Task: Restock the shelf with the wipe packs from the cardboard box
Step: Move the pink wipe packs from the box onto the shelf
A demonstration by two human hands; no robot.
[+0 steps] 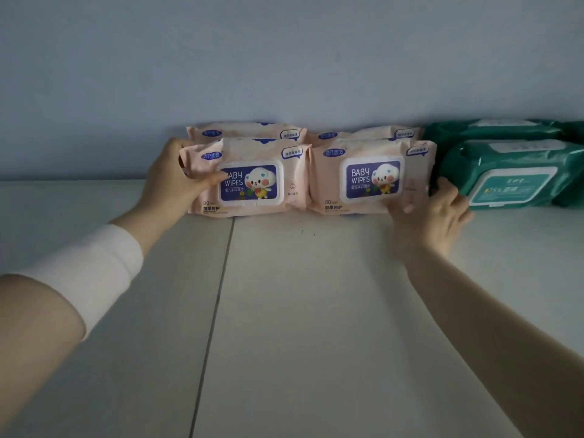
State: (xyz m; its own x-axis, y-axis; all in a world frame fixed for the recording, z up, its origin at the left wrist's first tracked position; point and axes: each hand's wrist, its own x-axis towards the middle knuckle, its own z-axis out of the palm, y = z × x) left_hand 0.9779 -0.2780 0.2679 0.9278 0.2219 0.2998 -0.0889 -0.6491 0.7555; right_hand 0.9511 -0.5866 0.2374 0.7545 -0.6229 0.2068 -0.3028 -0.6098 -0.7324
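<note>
Two pink baby wipe packs stand upright side by side on the white shelf (316,311) near the wall. My left hand (175,181) grips the left end of the left pink pack (249,178), thumb across its front. My right hand (433,213) grips the lower right corner of the right pink pack (369,178). Two more pink packs (249,131) stand right behind them against the wall. The cardboard box is out of view.
Green wipe packs (518,178) stand to the right, one in front and one behind, touching my right hand's fingers. A seam (218,295) runs front to back through the shelf surface. The blue-grey wall (284,58) closes the back.
</note>
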